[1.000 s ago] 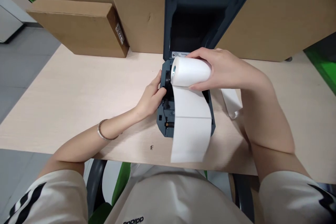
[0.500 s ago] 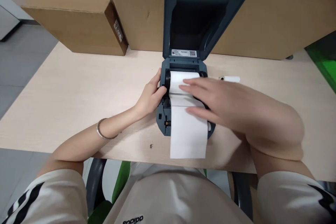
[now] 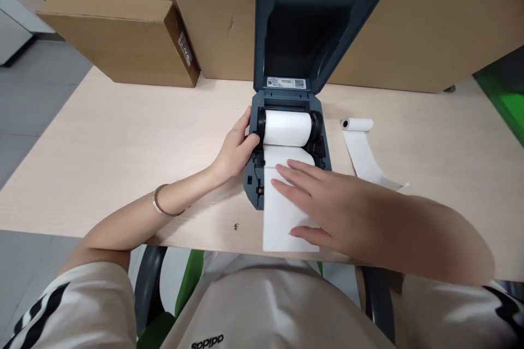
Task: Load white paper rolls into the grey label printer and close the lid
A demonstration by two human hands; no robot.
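A dark blue-grey label printer (image 3: 254, 185) stands on the table with its lid (image 3: 278, 65) raised. Inside it sits a white paper roll (image 3: 286, 128), whose strip of paper (image 3: 278, 237) runs out over the printer's front toward me. My left hand (image 3: 235, 147) grips the printer's left side, thumb over the rim and fingers along the outer wall. Across the paper strip lies my right hand (image 3: 315, 202), fingers stretched and apart, palm down; it hides the printer's front right corner.
To the right of the printer lies a small paper roll (image 3: 360, 124) with its strip partly unrolled. Cardboard boxes (image 3: 118, 38) stand along the back of the wooden table (image 3: 102, 163), with a large one (image 3: 409, 27) behind the lid. The table's front edge is close to my body.
My right hand has slid from the roll down the paper strip toward me, uncovering the roll. The strip's end sits slightly nearer to me. My left hand stays in place.
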